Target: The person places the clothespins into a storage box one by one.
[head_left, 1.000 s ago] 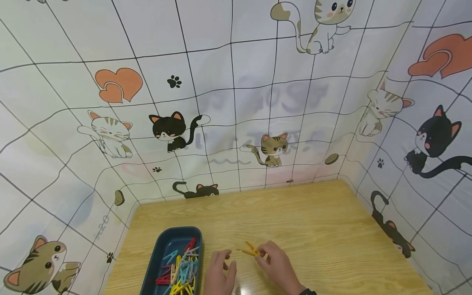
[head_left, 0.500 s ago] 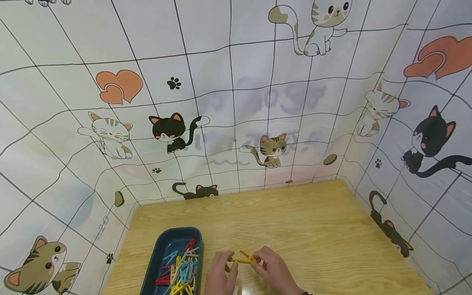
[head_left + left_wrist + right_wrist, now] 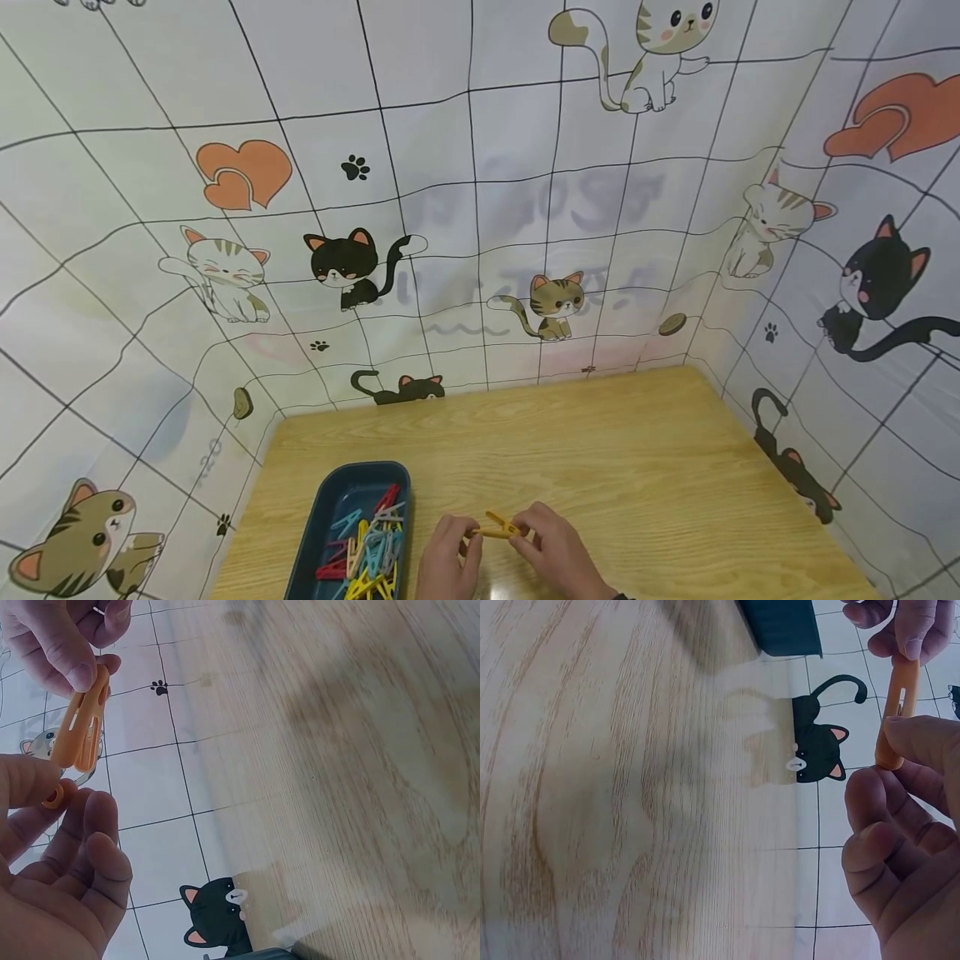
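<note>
A yellow-orange plastic clothespin (image 3: 497,532) is held level between both hands, a little above the table. My left hand (image 3: 447,557) pinches its left end between thumb and fingertips. At the other end, my right hand (image 3: 553,546) pinches it with thumb and forefinger. One arm of the clothespin angles up and away from the other in the head view. In the left wrist view, the slotted clothespin (image 3: 77,727) spans the two hands, and a small orange ring (image 3: 52,797) shows under the left thumb. The right wrist view has the clothespin (image 3: 900,690) almost edge-on.
A dark blue tray (image 3: 348,487) stands left of my left hand on the wooden table (image 3: 585,442). Several clothespins (image 3: 367,546) in red, blue, yellow and grey lie jumbled in it. Cat-printed white sheeting (image 3: 480,217) rises behind the table and on both sides.
The right hand has brought the clothespin left, and the left fingers, apart from it a second ago, now pinch its left end. Over the last half second the hands barely move.
</note>
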Available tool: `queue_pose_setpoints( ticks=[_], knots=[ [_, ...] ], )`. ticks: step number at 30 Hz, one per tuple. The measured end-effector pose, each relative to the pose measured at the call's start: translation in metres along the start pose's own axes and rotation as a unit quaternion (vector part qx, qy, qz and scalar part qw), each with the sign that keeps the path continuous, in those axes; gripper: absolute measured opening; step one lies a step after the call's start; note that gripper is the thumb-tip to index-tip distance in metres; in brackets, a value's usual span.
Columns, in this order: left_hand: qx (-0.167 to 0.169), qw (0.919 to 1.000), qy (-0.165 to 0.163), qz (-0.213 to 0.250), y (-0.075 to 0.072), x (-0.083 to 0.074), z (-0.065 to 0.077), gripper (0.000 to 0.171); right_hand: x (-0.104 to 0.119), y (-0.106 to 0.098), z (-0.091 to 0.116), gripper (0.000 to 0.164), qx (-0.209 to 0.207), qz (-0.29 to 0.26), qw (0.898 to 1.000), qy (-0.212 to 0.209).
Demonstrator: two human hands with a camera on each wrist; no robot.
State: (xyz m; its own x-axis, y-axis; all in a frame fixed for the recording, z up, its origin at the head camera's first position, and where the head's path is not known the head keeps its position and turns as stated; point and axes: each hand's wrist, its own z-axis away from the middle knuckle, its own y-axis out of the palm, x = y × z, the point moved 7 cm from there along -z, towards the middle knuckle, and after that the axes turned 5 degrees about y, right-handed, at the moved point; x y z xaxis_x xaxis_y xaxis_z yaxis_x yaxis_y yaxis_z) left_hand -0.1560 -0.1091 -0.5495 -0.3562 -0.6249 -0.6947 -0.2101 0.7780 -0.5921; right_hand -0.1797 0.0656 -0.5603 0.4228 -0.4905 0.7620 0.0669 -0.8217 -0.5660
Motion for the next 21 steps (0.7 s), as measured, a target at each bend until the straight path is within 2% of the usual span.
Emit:
queue_pose_setpoints(
  ticks=[6, 10, 13, 15, 19, 21],
  knots=[
    [0.008, 0.9999, 0.013, -0.002, -0.002, -0.003, 0.001, 0.009, 0.001, 0.0, 0.001, 0.004, 0.002, -0.003, 1.0, 0.001],
    [0.0, 0.9993, 0.038, -0.003, -0.004, -0.004, 0.002, 0.01, 0.001, 0.001, 0.004, 0.006, -0.001, -0.009, 1.0, -0.003],
    [-0.006, 0.9992, 0.04, -0.005, -0.005, -0.005, 0.004, 0.011, 0.002, 0.001, 0.007, 0.008, -0.011, -0.013, 1.0, -0.007],
    [0.001, 0.9997, 0.023, -0.001, -0.008, -0.004, 0.003, 0.01, 0.002, 0.0, 0.008, 0.008, -0.019, -0.013, 1.0, -0.01],
    [0.023, 0.999, -0.037, 0.006, -0.017, -0.001, 0.003, 0.002, 0.006, 0.0, 0.007, 0.009, -0.037, -0.007, 0.999, -0.02],
    [0.025, 0.9974, -0.067, -0.002, -0.024, 0.003, 0.003, 0.003, 0.009, 0.0, 0.005, 0.011, -0.045, -0.006, 0.999, -0.027]
  ],
)
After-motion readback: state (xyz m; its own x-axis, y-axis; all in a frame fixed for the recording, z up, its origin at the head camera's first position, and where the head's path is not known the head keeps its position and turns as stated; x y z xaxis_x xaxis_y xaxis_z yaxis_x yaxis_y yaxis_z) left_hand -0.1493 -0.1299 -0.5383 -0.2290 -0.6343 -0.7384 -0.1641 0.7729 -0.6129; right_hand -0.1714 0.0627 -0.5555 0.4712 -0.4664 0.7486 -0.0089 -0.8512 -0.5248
